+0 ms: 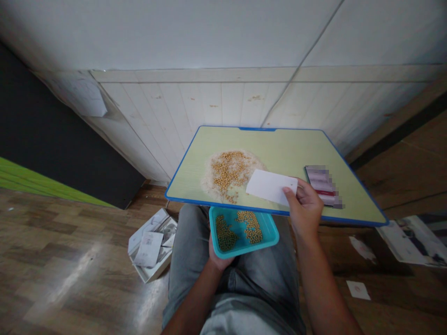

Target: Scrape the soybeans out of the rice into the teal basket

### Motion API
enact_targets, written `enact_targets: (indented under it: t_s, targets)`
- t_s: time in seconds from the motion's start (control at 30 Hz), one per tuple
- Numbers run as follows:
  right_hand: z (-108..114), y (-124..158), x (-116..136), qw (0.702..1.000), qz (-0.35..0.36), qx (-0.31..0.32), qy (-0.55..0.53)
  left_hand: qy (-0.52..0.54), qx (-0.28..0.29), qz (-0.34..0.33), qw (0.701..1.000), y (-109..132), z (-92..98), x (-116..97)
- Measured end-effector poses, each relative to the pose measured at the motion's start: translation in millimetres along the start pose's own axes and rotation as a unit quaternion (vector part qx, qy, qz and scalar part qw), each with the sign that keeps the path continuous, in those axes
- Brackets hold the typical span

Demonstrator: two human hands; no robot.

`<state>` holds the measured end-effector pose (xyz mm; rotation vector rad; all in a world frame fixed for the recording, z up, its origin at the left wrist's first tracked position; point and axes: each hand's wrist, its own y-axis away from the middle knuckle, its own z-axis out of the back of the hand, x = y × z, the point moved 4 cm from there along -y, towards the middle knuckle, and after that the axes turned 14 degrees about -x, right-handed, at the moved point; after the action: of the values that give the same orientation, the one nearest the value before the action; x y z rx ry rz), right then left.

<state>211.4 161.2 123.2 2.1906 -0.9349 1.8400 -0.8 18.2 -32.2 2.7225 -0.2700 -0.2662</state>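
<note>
My right hand (304, 207) pinches a white card (270, 186) by its right edge, holding it flat over the green table (300, 149) beside a pile of yellow beans mixed with white grains (230, 173). My left hand (218, 258) grips a teal tray (268, 232) from below, just under the table's near blue edge, above my lap. Inside the tray lie two groups of beans, one greenish (225, 235) and one yellow (250, 225). Most of the left hand's fingers are hidden under the tray.
A phone (323, 185) lies on the table right of my hand. An open white box with papers (152, 244) sits on the wooden floor at left. Papers (414, 235) lie on the floor at right. A white panelled wall stands behind the table.
</note>
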Motion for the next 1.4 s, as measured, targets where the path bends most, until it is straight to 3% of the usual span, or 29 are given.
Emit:
enact_targets:
  t_s: [0.13,0.43,0.8,1.07,1.23,1.4]
  targets:
    - [0,0,0,1.000,-0.003,0.016,0.006,0.002,-0.005,-0.001,1.000,-7,25.7,1]
    - [1,1,3,0.999,-0.005,0.039,-0.002,-0.001,-0.012,0.011,1.000,-7,17.0,3]
    - [4,1,6,0.997,-0.027,0.077,0.010,-0.004,-0.052,-0.017,0.998,-18,52.2,4]
    - [2,2,4,0.998,-0.033,0.045,0.005,-0.010,0.018,-0.001,1.000,-10,36.0,2]
    - [-1,10,8,0.999,-0.034,-0.007,-0.016,-0.013,0.025,-0.002,1.000,-7,25.0,1]
    - [-5,36,16,0.999,-0.021,-0.042,-0.012,-0.020,0.019,-0.003,1.000,-8,29.3,-3]
